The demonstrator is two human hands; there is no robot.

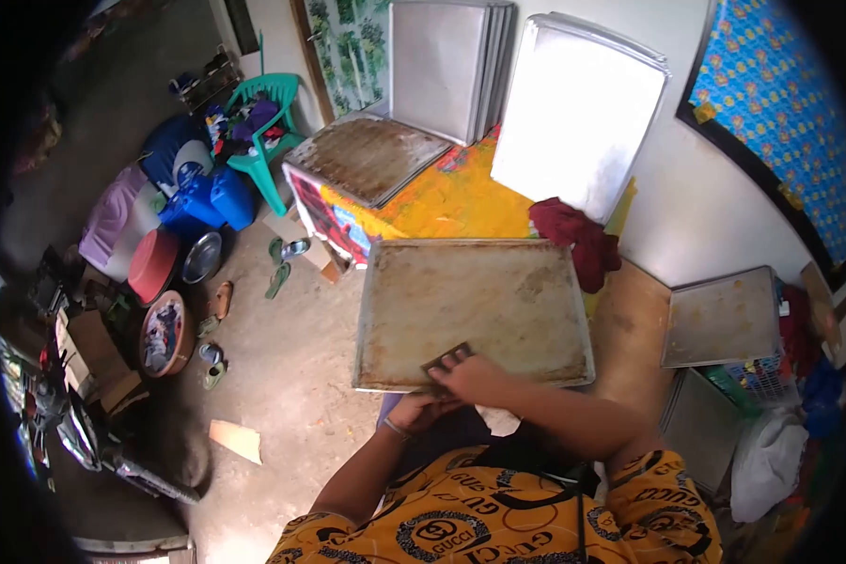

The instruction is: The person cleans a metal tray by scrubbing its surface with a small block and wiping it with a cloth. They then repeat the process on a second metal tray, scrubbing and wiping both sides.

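Note:
A large baking tray (pixel 470 305) with brown stains lies in front of me, its far side by the table edge and its near rim over my lap. My left hand (pixel 420 411) is closed at that near rim, its fingers partly hidden. In my right hand (pixel 477 378) is a small dark flat pad (pixel 447 359), pressed on the tray's surface near the front edge. What the pad is made of, I cannot make out. A dark red cloth (pixel 578 235) hangs over the table edge beyond the tray's far right corner.
Another browned tray (pixel 367 155) lies on the table with the yellow cover (pixel 461 209). Stacked trays (pixel 442 66) and brighter ones (pixel 578 108) lean upright behind. At right, a tray (pixel 722 318) rests above a basket. A green chair (pixel 271 141) and tubs (pixel 166 334) stand left.

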